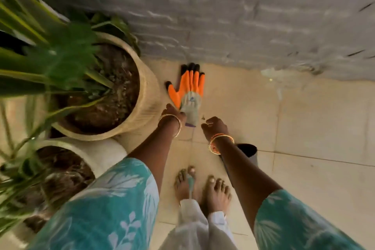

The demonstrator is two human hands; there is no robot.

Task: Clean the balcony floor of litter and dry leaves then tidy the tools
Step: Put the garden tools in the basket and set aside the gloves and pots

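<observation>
Our left hand [174,113] pinching the grey cuff of an orange-and-grey work glove with black fingertips [188,91], glove lying on the cream tiled floor [304,117] at frame centre, touching the round beige plant pot [148,95], our right hand [215,127] hovering beside it, fingers curled around nothing we are seeing.

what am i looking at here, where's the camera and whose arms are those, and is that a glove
There is no machine here. A person wears a wide-angle camera on the head, so this single picture looks down along their own arms and bare feet to the tiled floor. The left hand grips the cuff of an orange and grey glove, which hangs or lies stretched out toward the grey wall. The right hand is beside it with curled fingers; it may pinch something tiny, too small to tell. Two potted plants stand on the left, the bigger pot next to the glove. A dark round container sits behind the right forearm.
</observation>
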